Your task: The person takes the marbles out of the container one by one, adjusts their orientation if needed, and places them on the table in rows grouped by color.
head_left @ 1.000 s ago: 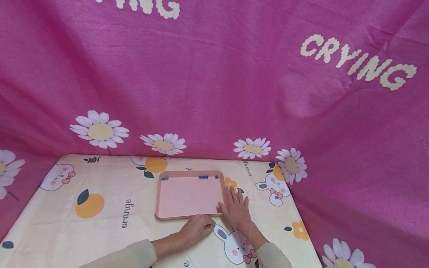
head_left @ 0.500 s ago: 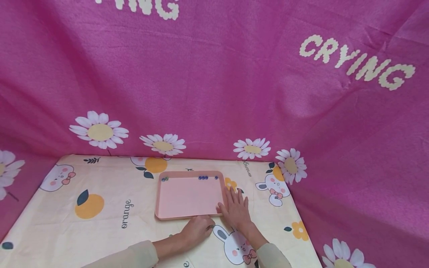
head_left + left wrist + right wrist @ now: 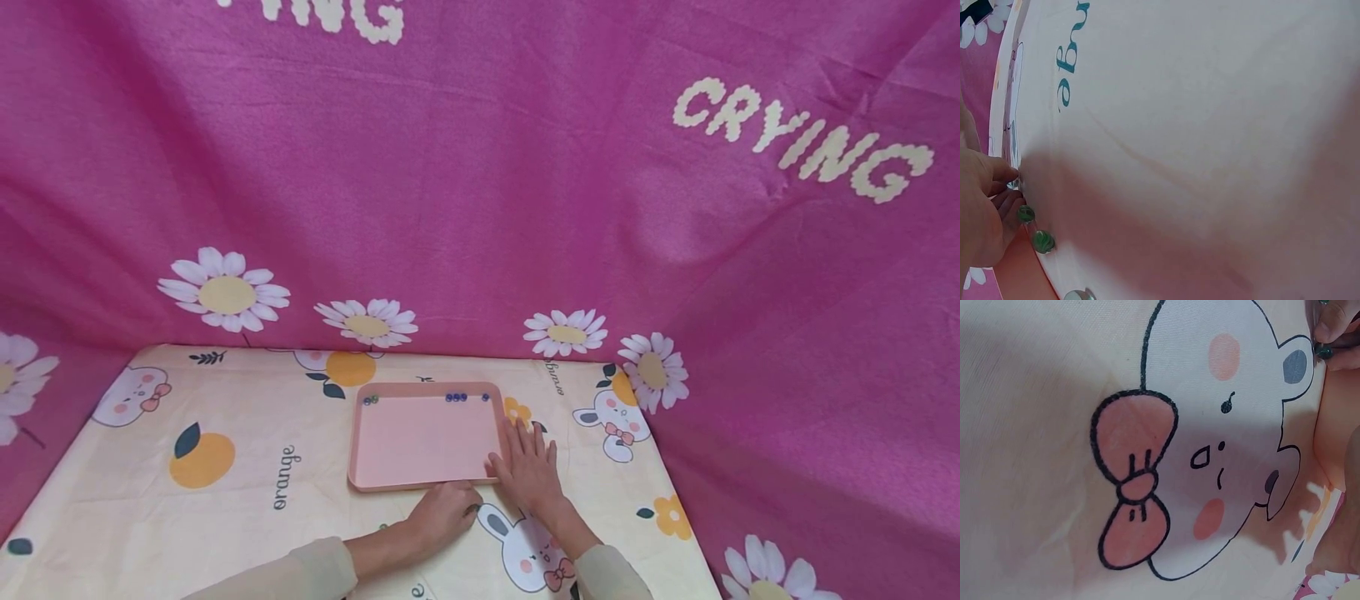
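My left hand (image 3: 444, 515) is at the near edge of the pink tray (image 3: 427, 485), fingers curled. Its thumb and finger pinch a dark green marble (image 3: 1323, 351), seen in the right wrist view. Below that hand in the left wrist view are two green marbles (image 3: 1043, 241) on the cloth, close to the tray's edge. My right hand (image 3: 534, 473) rests spread at the tray's right side, its thumb over the near right corner. Inside the tray, several blue marbles (image 3: 456, 397) line the far wall, and greenish marbles (image 3: 371, 401) sit in the far left corner.
A cream cloth (image 3: 225, 533) printed with rabbits and oranges covers the table. A magenta curtain (image 3: 480, 208) with daisies rises behind and at the sides. Another small round marble (image 3: 1079, 294) shows at the bottom of the left wrist view.
A green spot now shows beside the left wrist, and the left sleeve has shifted slightly right. The right hand and the tray stay in place.
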`<state>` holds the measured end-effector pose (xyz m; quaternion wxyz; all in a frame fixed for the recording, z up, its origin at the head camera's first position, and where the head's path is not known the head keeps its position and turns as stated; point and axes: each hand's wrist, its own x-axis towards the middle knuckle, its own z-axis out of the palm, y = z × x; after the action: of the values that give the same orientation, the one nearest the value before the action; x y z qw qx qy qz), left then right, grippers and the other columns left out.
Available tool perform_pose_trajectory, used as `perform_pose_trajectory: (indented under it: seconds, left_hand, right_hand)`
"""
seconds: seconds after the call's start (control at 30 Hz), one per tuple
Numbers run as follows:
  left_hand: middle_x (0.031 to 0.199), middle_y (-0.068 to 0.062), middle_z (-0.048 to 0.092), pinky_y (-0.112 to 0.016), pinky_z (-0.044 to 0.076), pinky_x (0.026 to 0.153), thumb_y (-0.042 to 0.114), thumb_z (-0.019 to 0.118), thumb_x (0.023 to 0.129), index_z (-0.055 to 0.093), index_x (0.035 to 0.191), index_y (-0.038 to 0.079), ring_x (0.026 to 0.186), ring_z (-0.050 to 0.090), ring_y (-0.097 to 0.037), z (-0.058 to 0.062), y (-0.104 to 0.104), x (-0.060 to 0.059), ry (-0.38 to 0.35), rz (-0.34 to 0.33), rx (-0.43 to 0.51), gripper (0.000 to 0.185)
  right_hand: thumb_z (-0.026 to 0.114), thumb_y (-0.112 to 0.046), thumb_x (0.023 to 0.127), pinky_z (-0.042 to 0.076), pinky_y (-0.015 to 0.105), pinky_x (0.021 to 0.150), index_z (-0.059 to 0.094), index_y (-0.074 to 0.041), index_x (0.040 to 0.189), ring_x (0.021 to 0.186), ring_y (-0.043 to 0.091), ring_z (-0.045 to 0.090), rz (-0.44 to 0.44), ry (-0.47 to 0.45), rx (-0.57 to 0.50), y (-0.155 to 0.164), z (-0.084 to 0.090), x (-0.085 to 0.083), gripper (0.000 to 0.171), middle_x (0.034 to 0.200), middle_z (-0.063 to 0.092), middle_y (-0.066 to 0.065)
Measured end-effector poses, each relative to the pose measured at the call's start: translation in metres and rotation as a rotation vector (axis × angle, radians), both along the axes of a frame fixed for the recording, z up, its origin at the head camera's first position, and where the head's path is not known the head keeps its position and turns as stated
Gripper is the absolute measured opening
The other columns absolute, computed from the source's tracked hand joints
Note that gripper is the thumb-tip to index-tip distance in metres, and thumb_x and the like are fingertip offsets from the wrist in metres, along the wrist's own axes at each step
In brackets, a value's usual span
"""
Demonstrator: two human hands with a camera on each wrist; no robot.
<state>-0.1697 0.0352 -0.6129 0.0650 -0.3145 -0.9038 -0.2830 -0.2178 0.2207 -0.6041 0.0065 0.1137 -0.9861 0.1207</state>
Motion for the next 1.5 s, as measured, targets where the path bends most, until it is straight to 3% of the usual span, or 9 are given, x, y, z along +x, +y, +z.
perform_pose_trajectory:
  seconds: [0.13, 0.4, 0.53, 0.7, 0.97, 1.27, 1.5]
  left_hand:
    - [0.087, 0.003, 0.071, -0.021, 0.055, 0.072, 0.002, 0.075, 0.079, 0.079, 0.093, 0.010, 0.084, 0.067, -0.007, 0.002, -0.001, 0.001, -0.013, -0.004, 0.001, 0.016]
    - [0.087, 0.001, 0.071, -0.023, 0.056, 0.073, 0.002, 0.075, 0.078, 0.077, 0.091, 0.007, 0.085, 0.067, -0.009, 0.007, -0.006, 0.004, 0.042, -0.021, 0.002, 0.014]
    - [0.095, -0.001, 0.073, -0.027, 0.057, 0.079, 0.005, 0.073, 0.084, 0.076, 0.101, 0.005, 0.092, 0.068, -0.011, 0.017, -0.014, 0.009, -0.023, -0.003, 0.052, 0.017]
    - [0.107, -0.001, 0.072, -0.035, 0.056, 0.088, 0.013, 0.070, 0.092, 0.074, 0.114, 0.006, 0.103, 0.067, -0.015, 0.030, -0.031, 0.010, -0.105, 0.071, 0.121, 0.024]
    - [0.114, 0.002, 0.071, -0.038, 0.058, 0.083, 0.022, 0.072, 0.092, 0.073, 0.119, 0.014, 0.106, 0.066, -0.018, 0.042, -0.070, 0.008, -0.058, 0.247, 0.127, 0.028]
    - [0.122, -0.002, 0.067, -0.042, 0.053, 0.094, 0.019, 0.072, 0.092, 0.070, 0.123, 0.012, 0.113, 0.061, -0.021, 0.034, -0.113, 0.004, 0.007, 0.415, 0.128, 0.033]
    - [0.145, -0.015, 0.052, -0.051, 0.042, 0.106, 0.024, 0.066, 0.096, 0.059, 0.138, 0.005, 0.133, 0.047, -0.033, 0.026, -0.135, 0.008, -0.036, 0.486, 0.062, 0.046]
  right_hand:
    - [0.045, -0.051, 0.101, 0.011, 0.071, 0.112, 0.025, -0.013, 0.159, 0.147, 0.046, 0.014, -0.001, -0.004, -0.002, -0.001, 0.001, 0.000, 0.073, 0.162, 0.024, 0.017]
    - [0.045, -0.051, 0.100, 0.012, 0.071, 0.112, 0.025, -0.013, 0.159, 0.147, 0.046, 0.014, -0.001, -0.011, -0.005, -0.002, 0.002, 0.001, 0.073, 0.162, 0.024, 0.017]
    - [0.044, -0.052, 0.101, 0.012, 0.071, 0.112, 0.025, -0.014, 0.160, 0.148, 0.045, 0.013, -0.002, -0.012, 0.003, -0.003, 0.002, 0.002, 0.073, 0.162, 0.023, 0.016]
    - [0.044, -0.052, 0.100, 0.012, 0.071, 0.112, 0.024, -0.013, 0.160, 0.147, 0.046, 0.013, 0.011, -0.008, -0.003, -0.003, 0.003, 0.002, 0.074, 0.162, 0.023, 0.017]
    - [0.043, -0.052, 0.101, 0.011, 0.071, 0.112, 0.023, -0.013, 0.160, 0.148, 0.046, 0.012, 0.012, -0.009, -0.011, -0.004, 0.002, 0.000, 0.073, 0.163, 0.022, 0.017]
    - [0.044, -0.051, 0.101, 0.010, 0.071, 0.112, 0.023, -0.013, 0.160, 0.147, 0.046, 0.012, 0.009, -0.018, -0.024, -0.003, 0.001, 0.001, 0.073, 0.163, 0.021, 0.017]
    - [0.042, -0.053, 0.101, 0.010, 0.070, 0.113, 0.021, -0.014, 0.161, 0.148, 0.045, 0.011, -0.003, -0.024, 0.002, -0.001, 0.000, 0.001, 0.074, 0.164, 0.020, 0.016]
